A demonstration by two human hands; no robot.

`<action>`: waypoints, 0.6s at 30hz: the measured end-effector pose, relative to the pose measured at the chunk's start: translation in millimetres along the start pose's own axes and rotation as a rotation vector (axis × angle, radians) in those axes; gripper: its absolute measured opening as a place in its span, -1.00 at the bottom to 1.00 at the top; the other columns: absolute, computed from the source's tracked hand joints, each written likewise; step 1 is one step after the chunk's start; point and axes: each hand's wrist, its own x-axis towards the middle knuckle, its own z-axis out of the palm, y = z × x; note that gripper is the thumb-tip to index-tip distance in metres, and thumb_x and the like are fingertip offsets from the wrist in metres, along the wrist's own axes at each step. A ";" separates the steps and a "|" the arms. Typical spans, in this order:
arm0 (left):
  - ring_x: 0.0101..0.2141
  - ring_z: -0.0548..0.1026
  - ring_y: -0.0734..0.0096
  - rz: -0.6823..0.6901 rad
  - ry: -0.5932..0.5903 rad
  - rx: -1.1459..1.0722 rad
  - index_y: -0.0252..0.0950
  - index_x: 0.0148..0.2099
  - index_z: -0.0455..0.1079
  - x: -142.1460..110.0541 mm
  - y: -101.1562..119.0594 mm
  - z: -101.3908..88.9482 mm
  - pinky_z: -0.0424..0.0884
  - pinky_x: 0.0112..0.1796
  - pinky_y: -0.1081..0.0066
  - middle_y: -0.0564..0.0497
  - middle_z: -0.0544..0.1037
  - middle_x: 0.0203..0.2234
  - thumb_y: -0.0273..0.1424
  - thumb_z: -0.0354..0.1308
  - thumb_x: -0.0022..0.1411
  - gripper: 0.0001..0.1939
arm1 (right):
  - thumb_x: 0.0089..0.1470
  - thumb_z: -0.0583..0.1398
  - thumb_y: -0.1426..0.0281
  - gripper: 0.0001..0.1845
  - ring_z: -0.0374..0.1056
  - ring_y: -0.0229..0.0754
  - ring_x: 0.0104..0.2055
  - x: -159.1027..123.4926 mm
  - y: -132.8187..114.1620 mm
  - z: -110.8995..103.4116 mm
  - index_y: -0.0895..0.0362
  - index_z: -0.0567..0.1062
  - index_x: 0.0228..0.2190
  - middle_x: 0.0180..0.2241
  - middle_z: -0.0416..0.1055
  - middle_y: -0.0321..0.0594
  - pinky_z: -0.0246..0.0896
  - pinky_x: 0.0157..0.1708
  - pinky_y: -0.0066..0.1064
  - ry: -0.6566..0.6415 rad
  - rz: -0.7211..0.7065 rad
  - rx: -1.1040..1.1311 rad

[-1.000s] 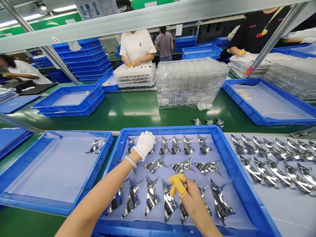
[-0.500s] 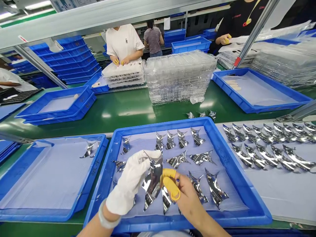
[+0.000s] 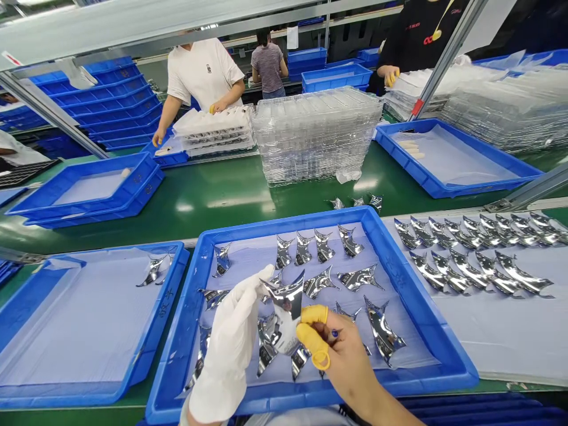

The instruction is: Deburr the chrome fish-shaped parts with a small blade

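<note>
The person's left hand [image 3: 226, 349], in a white glove, has its fingers closed on a curved mirror-finish piece [image 3: 286, 310], held up over the tray. The bare right hand [image 3: 344, 361], wearing yellow finger cots [image 3: 310, 334], pinches the same piece at its edge. Just below, a blue tray [image 3: 310, 390] lined with a pale lavender sheet [image 3: 248, 254] carries more mirror-finish pieces [image 3: 358, 278] in loose rows. Further rows [image 3: 470, 272] lie on a pale sheet [image 3: 488, 331] to the right, and a second blue tray [image 3: 133, 367] on the left holds two pieces. Beyond, a stack of clear plastic trays [image 3: 315, 136] stands on the green table [image 3: 199, 207], with a co-worker in a white T-shirt [image 3: 204, 74] farther back.
</note>
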 end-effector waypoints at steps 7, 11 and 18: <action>0.18 0.50 0.04 0.098 0.006 0.103 -0.10 0.25 0.48 -2.6 -14.0 2.4 0.44 0.20 0.17 -0.06 0.59 0.12 -0.29 0.55 -0.01 -0.25 | 0.23 0.21 0.52 -0.80 0.26 -0.25 -0.57 -4.0 3.4 -4.8 0.05 0.58 -0.40 -0.56 0.43 -0.34 0.18 -0.56 -0.43 0.088 -0.530 -0.484; -0.05 0.59 0.27 0.235 0.036 0.095 -0.04 0.14 0.56 -2.0 -15.0 2.6 0.47 0.14 0.27 0.04 0.66 -0.12 -0.34 0.49 0.11 -0.47 | 0.22 0.19 0.60 -0.73 0.50 -0.14 -0.49 -7.2 10.4 -11.6 0.06 0.61 -0.17 -0.43 0.60 -0.19 0.37 -0.50 -0.39 0.095 -0.802 -0.712; 0.06 0.58 0.17 0.355 0.163 0.103 -0.01 -0.15 0.68 -6.2 -7.2 0.0 0.41 0.20 0.14 0.06 0.73 -0.28 -0.30 0.41 0.24 -0.88 | 0.26 0.06 0.64 -0.53 0.62 -0.07 -0.36 -3.9 9.5 -18.5 0.08 0.57 0.05 -0.28 0.70 -0.05 0.45 -0.45 -0.35 0.063 -1.029 -0.855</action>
